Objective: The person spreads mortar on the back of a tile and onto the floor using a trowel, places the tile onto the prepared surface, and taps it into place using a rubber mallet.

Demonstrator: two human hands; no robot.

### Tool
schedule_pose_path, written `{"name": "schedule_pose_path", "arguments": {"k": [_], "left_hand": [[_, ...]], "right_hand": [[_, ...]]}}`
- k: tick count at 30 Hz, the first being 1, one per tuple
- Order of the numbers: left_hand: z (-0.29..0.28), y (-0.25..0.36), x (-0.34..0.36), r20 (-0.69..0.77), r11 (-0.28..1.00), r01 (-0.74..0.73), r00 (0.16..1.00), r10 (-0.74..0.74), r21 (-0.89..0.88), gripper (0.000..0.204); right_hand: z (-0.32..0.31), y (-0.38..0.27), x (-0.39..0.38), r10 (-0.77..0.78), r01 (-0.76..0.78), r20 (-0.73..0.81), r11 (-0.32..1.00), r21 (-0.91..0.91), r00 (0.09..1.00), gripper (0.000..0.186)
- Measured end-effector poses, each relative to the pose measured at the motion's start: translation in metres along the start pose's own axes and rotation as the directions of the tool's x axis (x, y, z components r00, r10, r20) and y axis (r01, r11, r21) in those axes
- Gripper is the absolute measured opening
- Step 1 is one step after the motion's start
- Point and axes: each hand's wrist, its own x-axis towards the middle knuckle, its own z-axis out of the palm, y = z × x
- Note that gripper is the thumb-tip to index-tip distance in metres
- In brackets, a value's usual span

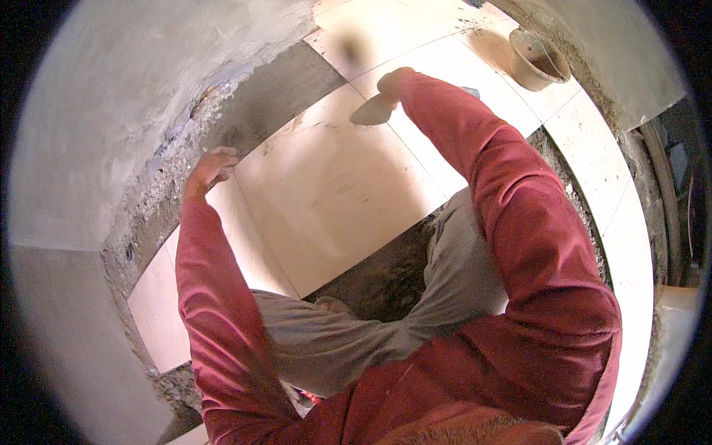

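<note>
My right hand (pixel 395 81) is closed on a trowel, whose grey leaf-shaped blade (pixel 372 111) hangs over the upper edge of a large beige floor tile (pixel 334 185). To the left, my left hand (pixel 213 169) has its fingers loosely bent and apart, with nothing visible in them. It is beside that tile's upper left corner, where the tiles meet a strip of grey mortar (pixel 278 100); whether the fingertips touch the tile I cannot tell. Bare dark ground (pixel 378 278) shows between the tile's near edge and my bent legs.
A mortar-stained bucket (pixel 523 73) stands on tiles at the far right. Rough rubble (pixel 159 167) runs along the foot of the grey left wall (pixel 89 133). A small bluish object (pixel 471 92) shows behind my right forearm. More pale tiles (pixel 627 252) line the right side.
</note>
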Motion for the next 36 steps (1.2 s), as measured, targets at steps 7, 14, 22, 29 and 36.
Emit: {"name": "schedule_pose_path", "arguments": {"k": [7, 14, 22, 29, 36], "left_hand": [[0.008, 0.020, 0.014, 0.049, 0.989, -0.130, 0.991, 0.127, 0.072, 0.036], [-0.001, 0.027, -0.001, 0.031, 0.932, -0.156, 0.987, 0.155, 0.328, 0.043], [-0.013, 0.020, -0.041, -0.098, 0.990, 0.056, 0.994, -0.043, 0.130, 0.041], [-0.038, 0.005, -0.053, -0.184, 0.981, 0.125, 0.978, -0.096, 0.150, 0.040], [-0.030, -0.002, -0.039, -0.136, 0.964, 0.024, 0.991, 0.013, 0.266, 0.033]], "right_hand": [[-0.008, -0.033, 0.021, -0.077, 0.078, 0.007, 0.996, -0.054, 0.997, 0.039], [-0.036, -0.087, 0.022, -0.205, 0.204, -0.077, 0.979, -0.024, 0.976, 0.036], [-0.059, -0.095, 0.001, -0.211, 0.213, -0.038, 0.976, 0.045, 0.977, 0.039], [-0.056, -0.083, 0.024, -0.156, 0.155, -0.049, 0.988, -0.027, 0.987, 0.042], [-0.006, -0.058, 0.044, -0.153, 0.170, -0.222, 0.984, 0.057, 0.963, 0.034]]}}
